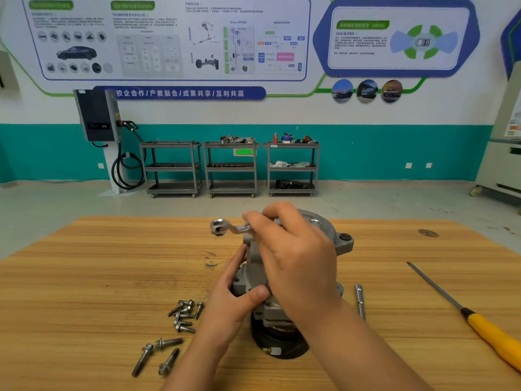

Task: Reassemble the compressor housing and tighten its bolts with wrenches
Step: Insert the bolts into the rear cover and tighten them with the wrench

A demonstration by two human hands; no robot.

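The compressor housing (328,231) stands mid-table, left hand (235,296) gripping its side and right hand (293,249) holding a wrench (222,228) over its top, yet many bolts (184,316) lie loose beside it, so tightening seems far from finished.

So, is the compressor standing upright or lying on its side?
Upright: the compressor stands on its black pulley end, the left hand gripping its side.

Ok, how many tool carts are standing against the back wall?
3, side by side: the left cart next to the wall charger, the middle cart with parts on top, the right cart with a red can on top. None appears hidden.
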